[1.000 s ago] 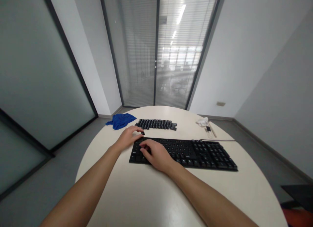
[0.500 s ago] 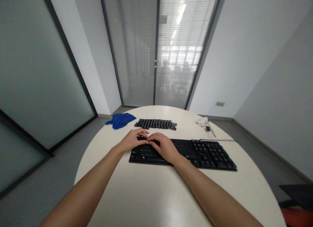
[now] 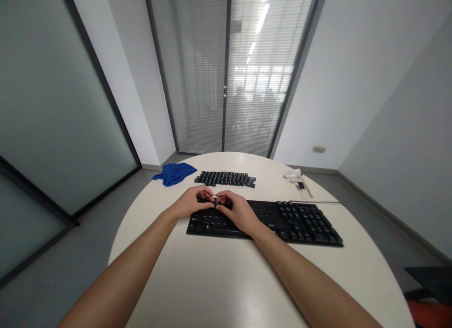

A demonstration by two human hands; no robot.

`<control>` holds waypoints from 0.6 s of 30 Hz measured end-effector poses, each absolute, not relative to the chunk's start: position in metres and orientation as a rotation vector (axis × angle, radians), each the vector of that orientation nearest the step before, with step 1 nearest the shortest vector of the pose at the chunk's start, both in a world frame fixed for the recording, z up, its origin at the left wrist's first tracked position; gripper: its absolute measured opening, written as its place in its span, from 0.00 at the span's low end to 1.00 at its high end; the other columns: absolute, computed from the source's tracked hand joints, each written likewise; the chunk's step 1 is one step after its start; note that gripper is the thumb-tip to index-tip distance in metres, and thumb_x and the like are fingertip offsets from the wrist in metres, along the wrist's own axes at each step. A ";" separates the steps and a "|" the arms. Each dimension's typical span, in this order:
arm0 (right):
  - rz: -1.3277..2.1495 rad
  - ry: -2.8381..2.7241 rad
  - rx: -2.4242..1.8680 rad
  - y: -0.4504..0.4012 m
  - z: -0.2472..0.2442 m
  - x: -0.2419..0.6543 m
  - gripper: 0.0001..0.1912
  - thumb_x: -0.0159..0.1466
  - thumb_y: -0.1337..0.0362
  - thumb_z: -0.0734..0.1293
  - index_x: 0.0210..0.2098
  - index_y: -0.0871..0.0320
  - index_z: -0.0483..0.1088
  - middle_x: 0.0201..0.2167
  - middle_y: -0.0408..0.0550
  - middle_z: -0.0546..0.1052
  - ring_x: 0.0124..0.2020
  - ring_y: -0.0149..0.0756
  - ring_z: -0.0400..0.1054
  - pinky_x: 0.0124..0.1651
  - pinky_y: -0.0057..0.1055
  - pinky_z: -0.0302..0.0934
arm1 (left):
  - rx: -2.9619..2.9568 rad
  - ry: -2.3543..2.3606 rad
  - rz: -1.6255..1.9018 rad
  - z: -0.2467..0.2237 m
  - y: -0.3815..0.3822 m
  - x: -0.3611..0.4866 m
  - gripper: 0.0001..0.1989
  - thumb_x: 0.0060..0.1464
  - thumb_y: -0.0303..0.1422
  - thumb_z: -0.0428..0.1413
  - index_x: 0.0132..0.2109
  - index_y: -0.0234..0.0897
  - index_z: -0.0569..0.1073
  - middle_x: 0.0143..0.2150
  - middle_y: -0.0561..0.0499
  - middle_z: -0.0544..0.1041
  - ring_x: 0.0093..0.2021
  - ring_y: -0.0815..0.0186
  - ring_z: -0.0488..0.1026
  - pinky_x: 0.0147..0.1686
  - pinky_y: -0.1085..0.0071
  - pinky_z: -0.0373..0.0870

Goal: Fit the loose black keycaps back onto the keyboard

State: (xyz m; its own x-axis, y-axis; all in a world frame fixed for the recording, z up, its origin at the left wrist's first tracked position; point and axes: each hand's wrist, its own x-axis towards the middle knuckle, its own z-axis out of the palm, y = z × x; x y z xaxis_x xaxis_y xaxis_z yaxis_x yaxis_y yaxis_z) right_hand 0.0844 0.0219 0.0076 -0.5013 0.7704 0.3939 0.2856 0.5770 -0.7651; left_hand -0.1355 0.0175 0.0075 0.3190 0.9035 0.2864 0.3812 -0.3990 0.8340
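A black keyboard (image 3: 303,224) lies across the table, with many keycaps off its left and middle part. Over its upper left area, my left hand (image 3: 194,200) and my right hand (image 3: 240,210) meet fingertip to fingertip. Between the thumbs and fingers of both hands is a small black keycap (image 3: 216,203), held just above or at the keyboard; which of the two I cannot tell. Beyond my hands, several loose black keycaps (image 3: 226,178) sit in rows on the table.
A crumpled blue cloth (image 3: 174,174) lies at the table's far left. At the far right are a white crumpled cloth or tissue (image 3: 292,176) and a thin light stick-like tool (image 3: 307,188). The keyboard's cable (image 3: 318,202) runs right across the round cream table (image 3: 212,281).
My fingertips have parted slightly, and the small keycap between them now shows. Both hands stay at the same place over the keyboard.
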 end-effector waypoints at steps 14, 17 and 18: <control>0.690 -2.199 -0.792 0.018 0.008 0.086 0.15 0.59 0.71 0.73 0.46 0.54 0.76 0.40 0.46 0.80 0.42 0.37 0.74 0.49 0.34 0.66 | 2.125 1.230 0.821 0.008 0.018 -0.150 0.11 0.52 0.33 0.62 0.43 0.37 0.78 0.37 0.49 0.80 0.38 0.61 0.77 0.42 0.65 0.74; 0.656 -2.236 -0.755 0.017 0.009 0.087 0.13 0.59 0.69 0.73 0.44 0.53 0.77 0.40 0.46 0.80 0.42 0.37 0.73 0.49 0.35 0.65 | 2.144 1.242 0.814 0.008 0.018 -0.150 0.11 0.52 0.33 0.62 0.43 0.37 0.78 0.38 0.48 0.80 0.39 0.61 0.77 0.42 0.65 0.73; 0.655 -2.247 -0.738 0.017 0.010 0.087 0.12 0.59 0.68 0.74 0.43 0.53 0.78 0.40 0.46 0.81 0.42 0.37 0.73 0.49 0.35 0.65 | 2.149 1.243 0.812 0.007 0.019 -0.150 0.11 0.52 0.33 0.62 0.44 0.36 0.78 0.38 0.48 0.80 0.39 0.61 0.77 0.41 0.66 0.73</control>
